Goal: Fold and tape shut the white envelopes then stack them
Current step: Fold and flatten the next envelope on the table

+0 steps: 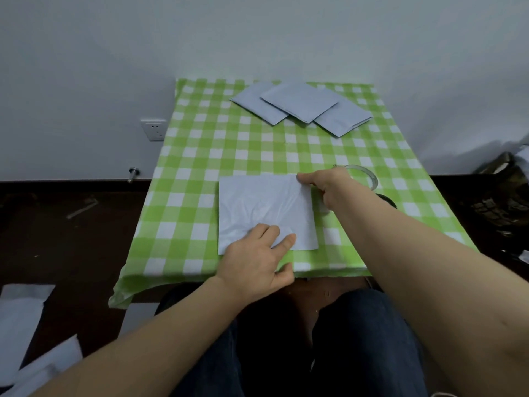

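Here our left hand [257, 259] lies flat, fingers straight, pressing the near edge of the envelope [263, 204]. Our right hand [329, 187] curls at its far right corner and seems to pinch it between thumb and fingers. The hands are well apart, on opposite corners of the same sheet.

The envelope lies directly ahead of us on the checked cloth [200, 156], its edges square to us. It looks close to square, so we cannot tell which side is the long one. We judge that the fold runs from the right hand's corner towards the left, with the right hand nearer the tape roll [363, 174] just behind it.

We see no tray or box. Three folded envelopes [300, 104] overlap loosely at the far end, well apart from our hands, and more white sheets [20, 319] lie on the floor at our left.
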A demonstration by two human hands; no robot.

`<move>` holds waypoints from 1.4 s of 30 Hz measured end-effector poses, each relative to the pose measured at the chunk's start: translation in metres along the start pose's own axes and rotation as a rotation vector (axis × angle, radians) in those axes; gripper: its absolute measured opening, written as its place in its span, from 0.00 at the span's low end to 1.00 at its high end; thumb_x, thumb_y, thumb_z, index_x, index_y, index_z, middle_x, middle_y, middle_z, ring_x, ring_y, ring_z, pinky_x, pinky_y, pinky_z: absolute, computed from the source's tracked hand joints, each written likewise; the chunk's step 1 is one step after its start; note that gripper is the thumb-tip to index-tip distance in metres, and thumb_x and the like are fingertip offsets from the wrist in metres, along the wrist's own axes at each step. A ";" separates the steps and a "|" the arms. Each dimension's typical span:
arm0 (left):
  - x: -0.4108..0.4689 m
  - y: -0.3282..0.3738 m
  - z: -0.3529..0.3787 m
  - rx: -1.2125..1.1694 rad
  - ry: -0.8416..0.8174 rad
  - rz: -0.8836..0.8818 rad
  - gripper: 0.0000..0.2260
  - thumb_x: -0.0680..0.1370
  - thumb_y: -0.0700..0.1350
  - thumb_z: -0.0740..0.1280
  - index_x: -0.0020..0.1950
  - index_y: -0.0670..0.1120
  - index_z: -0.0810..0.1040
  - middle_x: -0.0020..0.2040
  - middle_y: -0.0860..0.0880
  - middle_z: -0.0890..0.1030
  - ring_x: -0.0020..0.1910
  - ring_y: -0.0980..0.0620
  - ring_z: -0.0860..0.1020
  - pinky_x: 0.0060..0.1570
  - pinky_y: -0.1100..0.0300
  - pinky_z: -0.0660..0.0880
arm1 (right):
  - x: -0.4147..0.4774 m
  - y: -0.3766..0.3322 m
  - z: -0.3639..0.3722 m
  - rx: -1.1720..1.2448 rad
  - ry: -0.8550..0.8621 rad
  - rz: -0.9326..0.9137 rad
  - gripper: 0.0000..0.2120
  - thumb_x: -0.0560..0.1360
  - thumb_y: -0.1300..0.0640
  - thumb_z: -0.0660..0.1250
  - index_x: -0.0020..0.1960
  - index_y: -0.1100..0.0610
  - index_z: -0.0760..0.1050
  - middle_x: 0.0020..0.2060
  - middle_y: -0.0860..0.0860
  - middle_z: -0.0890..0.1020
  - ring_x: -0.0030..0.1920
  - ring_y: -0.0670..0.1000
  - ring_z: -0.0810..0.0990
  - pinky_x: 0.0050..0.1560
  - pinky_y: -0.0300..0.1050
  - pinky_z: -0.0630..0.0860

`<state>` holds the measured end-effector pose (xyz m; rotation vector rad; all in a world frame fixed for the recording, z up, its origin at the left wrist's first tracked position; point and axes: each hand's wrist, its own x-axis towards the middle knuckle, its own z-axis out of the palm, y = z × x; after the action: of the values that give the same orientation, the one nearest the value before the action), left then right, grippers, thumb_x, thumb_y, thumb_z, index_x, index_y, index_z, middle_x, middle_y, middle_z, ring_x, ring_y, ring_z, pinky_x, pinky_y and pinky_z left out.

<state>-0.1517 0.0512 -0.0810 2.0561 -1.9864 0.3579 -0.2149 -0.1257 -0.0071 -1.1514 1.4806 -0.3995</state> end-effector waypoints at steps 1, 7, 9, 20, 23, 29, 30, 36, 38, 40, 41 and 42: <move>-0.001 0.000 0.001 0.001 -0.001 0.002 0.22 0.67 0.57 0.61 0.54 0.51 0.83 0.45 0.52 0.81 0.46 0.52 0.80 0.25 0.64 0.68 | 0.001 0.001 0.002 -0.002 0.011 -0.013 0.33 0.68 0.57 0.76 0.67 0.64 0.64 0.63 0.59 0.72 0.63 0.61 0.71 0.57 0.56 0.70; -0.001 0.000 -0.001 0.025 -0.031 -0.006 0.22 0.67 0.58 0.59 0.55 0.52 0.82 0.45 0.52 0.81 0.45 0.52 0.80 0.24 0.64 0.67 | 0.013 0.019 0.006 -0.243 0.262 -0.446 0.16 0.74 0.69 0.61 0.60 0.60 0.74 0.62 0.57 0.74 0.59 0.55 0.75 0.55 0.44 0.72; -0.001 0.000 -0.001 0.028 -0.049 -0.010 0.23 0.67 0.59 0.58 0.54 0.52 0.82 0.44 0.52 0.80 0.45 0.52 0.80 0.23 0.64 0.67 | 0.002 0.032 0.008 -0.398 0.256 -0.811 0.18 0.74 0.70 0.57 0.60 0.60 0.76 0.59 0.55 0.76 0.58 0.54 0.75 0.55 0.40 0.69; 0.001 0.002 -0.005 0.028 -0.126 -0.022 0.22 0.67 0.59 0.57 0.51 0.53 0.83 0.44 0.52 0.79 0.46 0.51 0.78 0.22 0.63 0.67 | -0.026 0.071 0.005 -0.928 -0.007 -0.955 0.33 0.74 0.72 0.55 0.76 0.58 0.54 0.77 0.50 0.53 0.76 0.49 0.52 0.72 0.38 0.50; 0.002 0.002 -0.010 0.036 -0.141 -0.048 0.22 0.67 0.60 0.55 0.49 0.54 0.83 0.44 0.52 0.80 0.47 0.52 0.77 0.22 0.62 0.68 | -0.032 0.090 0.007 -0.862 -0.103 -0.895 0.32 0.72 0.70 0.61 0.75 0.57 0.60 0.75 0.49 0.59 0.74 0.48 0.59 0.69 0.36 0.56; 0.002 0.005 -0.016 -0.099 -0.226 -0.166 0.25 0.72 0.56 0.50 0.62 0.53 0.77 0.56 0.54 0.77 0.59 0.52 0.74 0.36 0.55 0.75 | -0.025 0.108 0.005 -0.814 -0.179 -0.825 0.21 0.82 0.61 0.49 0.74 0.57 0.60 0.75 0.50 0.61 0.74 0.46 0.57 0.58 0.16 0.46; 0.006 0.003 -0.019 -0.162 -0.202 -0.216 0.22 0.74 0.54 0.51 0.62 0.52 0.77 0.58 0.55 0.76 0.60 0.53 0.72 0.41 0.54 0.76 | -0.025 0.109 0.005 -0.837 -0.177 -0.832 0.21 0.82 0.61 0.48 0.75 0.57 0.58 0.75 0.49 0.60 0.74 0.46 0.56 0.61 0.20 0.47; 0.042 -0.016 -0.010 -0.148 -0.223 -0.084 0.20 0.82 0.46 0.50 0.74 0.44 0.63 0.74 0.46 0.64 0.74 0.46 0.59 0.72 0.52 0.54 | -0.025 0.110 0.010 -1.028 -0.101 -0.904 0.25 0.82 0.61 0.53 0.77 0.57 0.51 0.77 0.49 0.53 0.75 0.48 0.53 0.71 0.36 0.53; 0.044 -0.027 0.000 -0.055 -0.385 -0.163 0.24 0.83 0.53 0.47 0.78 0.48 0.49 0.78 0.48 0.46 0.77 0.49 0.44 0.74 0.53 0.42 | -0.028 0.109 0.008 -1.046 -0.115 -0.892 0.26 0.81 0.63 0.52 0.77 0.57 0.50 0.77 0.49 0.51 0.76 0.48 0.51 0.71 0.37 0.53; 0.040 -0.042 0.003 -0.031 -0.444 -0.252 0.28 0.81 0.59 0.45 0.77 0.50 0.42 0.77 0.49 0.39 0.76 0.51 0.39 0.73 0.55 0.38 | -0.029 0.108 0.006 -1.051 -0.126 -0.869 0.26 0.81 0.65 0.52 0.77 0.57 0.49 0.77 0.47 0.49 0.76 0.47 0.49 0.71 0.37 0.53; 0.036 -0.049 0.004 -0.055 -0.454 -0.277 0.29 0.80 0.60 0.44 0.77 0.50 0.40 0.77 0.49 0.38 0.76 0.51 0.38 0.73 0.56 0.38 | -0.029 0.107 0.006 -1.049 -0.129 -0.869 0.27 0.81 0.65 0.51 0.77 0.56 0.49 0.77 0.47 0.49 0.76 0.46 0.49 0.71 0.37 0.53; 0.032 -0.055 0.003 -0.096 -0.463 -0.306 0.30 0.80 0.61 0.45 0.77 0.49 0.39 0.77 0.49 0.37 0.76 0.52 0.38 0.74 0.56 0.38 | -0.029 0.107 0.005 -1.045 -0.132 -0.870 0.26 0.81 0.65 0.51 0.77 0.56 0.50 0.77 0.47 0.49 0.76 0.46 0.49 0.71 0.37 0.54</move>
<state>-0.0958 0.0217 -0.0732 2.4963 -1.8146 -0.2956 -0.2600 -0.0512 -0.0756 -2.6108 0.9608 -0.0791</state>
